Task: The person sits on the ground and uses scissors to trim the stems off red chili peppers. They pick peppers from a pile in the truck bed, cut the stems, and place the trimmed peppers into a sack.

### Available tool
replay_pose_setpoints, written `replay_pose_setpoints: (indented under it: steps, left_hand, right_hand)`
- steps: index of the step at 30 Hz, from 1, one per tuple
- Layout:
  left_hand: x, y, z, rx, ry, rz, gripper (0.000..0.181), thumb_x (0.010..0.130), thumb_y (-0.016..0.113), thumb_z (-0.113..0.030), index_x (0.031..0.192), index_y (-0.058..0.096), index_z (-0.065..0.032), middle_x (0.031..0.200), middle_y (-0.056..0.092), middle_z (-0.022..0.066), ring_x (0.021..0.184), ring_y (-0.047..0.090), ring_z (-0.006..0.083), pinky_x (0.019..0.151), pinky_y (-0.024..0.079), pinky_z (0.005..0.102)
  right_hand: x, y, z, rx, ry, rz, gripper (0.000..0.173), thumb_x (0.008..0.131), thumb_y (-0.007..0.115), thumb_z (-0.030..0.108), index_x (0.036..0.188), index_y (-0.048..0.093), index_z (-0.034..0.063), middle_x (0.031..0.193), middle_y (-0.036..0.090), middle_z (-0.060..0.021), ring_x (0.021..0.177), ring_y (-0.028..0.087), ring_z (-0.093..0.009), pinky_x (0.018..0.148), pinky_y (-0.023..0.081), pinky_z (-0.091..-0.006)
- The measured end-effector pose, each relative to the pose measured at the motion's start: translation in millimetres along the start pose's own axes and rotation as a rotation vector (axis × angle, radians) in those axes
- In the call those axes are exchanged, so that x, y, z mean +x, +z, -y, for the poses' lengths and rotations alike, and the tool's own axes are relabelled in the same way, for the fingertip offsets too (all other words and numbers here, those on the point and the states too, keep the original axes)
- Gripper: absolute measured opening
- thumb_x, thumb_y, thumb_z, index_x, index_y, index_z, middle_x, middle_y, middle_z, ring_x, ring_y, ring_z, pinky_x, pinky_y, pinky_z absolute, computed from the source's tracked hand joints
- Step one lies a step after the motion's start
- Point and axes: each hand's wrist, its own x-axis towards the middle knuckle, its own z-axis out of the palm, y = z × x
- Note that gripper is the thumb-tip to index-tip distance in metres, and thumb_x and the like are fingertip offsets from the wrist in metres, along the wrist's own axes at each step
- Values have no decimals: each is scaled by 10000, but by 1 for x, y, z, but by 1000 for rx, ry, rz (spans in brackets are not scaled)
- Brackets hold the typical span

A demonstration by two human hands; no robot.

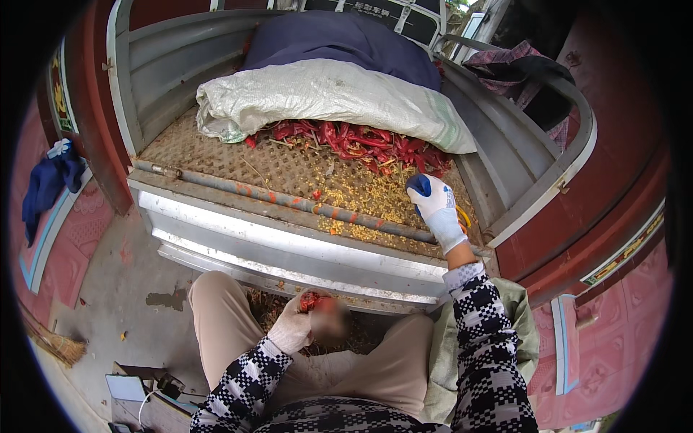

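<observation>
My left hand (291,328), in a pale glove, is closed around red chili peppers (309,301) between my knees. A blurred patch hides what lies just right of it. My right hand (433,203) wears a white glove with blue-coated fingers and is curled into a fist over the right side of a cargo bed (216,146). Whether anything is inside that fist is hidden. Beyond it lies a heap of red dried chili peppers (352,139), partly under a white woven sack (325,89). Yellow seeds (357,197) are scattered left of the fist.
A rusty metal rod (254,192) runs along the bed's front edge. Dark blue cloth (346,43) covers the back. An orange-yellow loop (463,216) lies by my right wrist. Below left are a straw broom (65,349) and a small table (162,406) with a phone-like device (125,387).
</observation>
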Motion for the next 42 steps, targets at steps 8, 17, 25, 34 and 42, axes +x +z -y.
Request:
replay_pose_setpoints:
  steps: [8, 17, 25, 34, 42]
  left_hand:
    - [11, -5, 2, 19, -3, 39, 323, 758, 697, 41, 1043, 549, 8, 960, 651, 154, 835, 687, 254, 793, 588, 370]
    - [10, -6, -6, -115, 18, 53, 245, 768, 606, -7, 998, 530, 28, 903, 625, 157, 800, 668, 276, 786, 577, 412]
    - [7, 19, -10, -170, 21, 76, 331, 845, 600, -31, 1153, 493, 21, 1115, 633, 212, 1004, 670, 315, 786, 601, 417]
    - [5, 4, 3, -54, 107, -224, 227, 827, 605, -22, 1046, 553, 5, 852, 653, 114, 620, 621, 144, 482, 479, 207]
    - [7, 21, -1, -133, 134, -147, 386, 794, 588, 14, 1175, 531, 40, 902, 651, 132, 731, 650, 195, 612, 538, 270]
  right_hand:
    - [81, 34, 4, -364, 188, 282, 542, 808, 634, 459, 1266, 588, 172, 1281, 590, -122, 1174, 567, -286, 983, 459, -400]
    - [18, 30, 8, 361, -65, 46, 214, 816, 637, 159, 1001, 696, 67, 933, 682, -159, 806, 653, -334, 722, 525, -381]
    - [-147, 14, 89, -26, -527, 105, 358, 731, 725, 179, 1076, 666, 104, 893, 631, -92, 766, 627, -291, 679, 512, -385]
    - [-184, 36, 110, 237, -497, 183, 368, 747, 718, 153, 1102, 650, 85, 1020, 625, -124, 818, 626, -336, 717, 514, -427]
    - [-177, 39, 113, 274, -470, 170, 298, 732, 684, 119, 1026, 668, 71, 962, 632, -128, 859, 625, -338, 760, 513, -437]
